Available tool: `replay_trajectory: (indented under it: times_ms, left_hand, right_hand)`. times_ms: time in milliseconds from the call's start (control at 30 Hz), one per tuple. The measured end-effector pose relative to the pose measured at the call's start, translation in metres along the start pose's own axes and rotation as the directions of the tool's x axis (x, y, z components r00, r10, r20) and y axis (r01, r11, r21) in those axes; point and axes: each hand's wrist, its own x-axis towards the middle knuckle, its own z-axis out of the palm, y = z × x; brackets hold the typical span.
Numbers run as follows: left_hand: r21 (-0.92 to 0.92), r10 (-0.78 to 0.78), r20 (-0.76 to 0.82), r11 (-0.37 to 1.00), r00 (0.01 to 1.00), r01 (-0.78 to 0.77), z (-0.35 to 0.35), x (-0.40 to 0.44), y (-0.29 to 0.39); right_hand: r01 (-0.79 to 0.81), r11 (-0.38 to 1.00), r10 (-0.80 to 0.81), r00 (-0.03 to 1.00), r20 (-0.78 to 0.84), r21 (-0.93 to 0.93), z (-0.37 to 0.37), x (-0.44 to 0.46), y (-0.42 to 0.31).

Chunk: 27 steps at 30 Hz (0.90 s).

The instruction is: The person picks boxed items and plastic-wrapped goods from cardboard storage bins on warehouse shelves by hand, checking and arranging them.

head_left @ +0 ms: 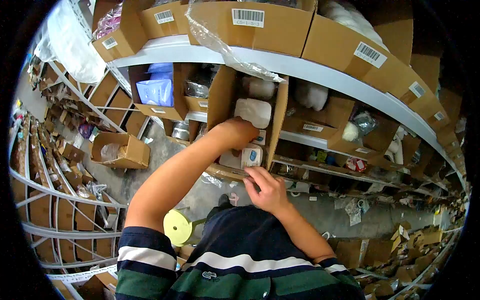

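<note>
A long cardboard box (pixel 281 117) sticks out from the shelf in front of me, holding several white packages. My left hand (pixel 241 133) reaches down into it with curled fingers. Against those fingers is a small white pack with a blue picture (pixel 260 137); my hand hides whatever it grips. Nearer to me in the box stands another white pack with a blue oval picture (pixel 252 156). My right hand (pixel 267 189) is at the box's near edge, just below that pack, fingers extended and thumb apart. Behind my left hand lies a rounded white package (pixel 253 112).
Barcoded cartons (pixel 260 27) line the upper shelf, whose white beam (pixel 320 62) runs above the box. Clear plastic film (pixel 215 37) hangs there. A carton (pixel 120 151) stands on the floor at left. A yellow round stool (pixel 177 227) is beside me.
</note>
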Motion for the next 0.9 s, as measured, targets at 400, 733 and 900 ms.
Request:
replay_trajectory:
  times_ms: [400,733,900]
  left_hand:
    - [-0.016,-0.206,-0.219,0.978,0.954,0.207,-0.014,0.025,-0.011]
    - [-0.022,-0.278,-0.327,0.958,0.903,0.287,-0.012,0.065,-0.042]
    - [-0.320,-0.488,-0.319,0.862,0.813,0.392,-0.049,0.068,-0.044]
  right_hand:
    - [0.013,0.999,-0.013,1.000,0.004,0.032,0.001,0.001,0.002]
    - [-0.005,0.999,0.004,0.999,0.032,0.044,0.001,-0.001,0.003]
    - [0.007,1.000,-0.007,1.000,0.007,0.018,0.004,-0.001,0.003]
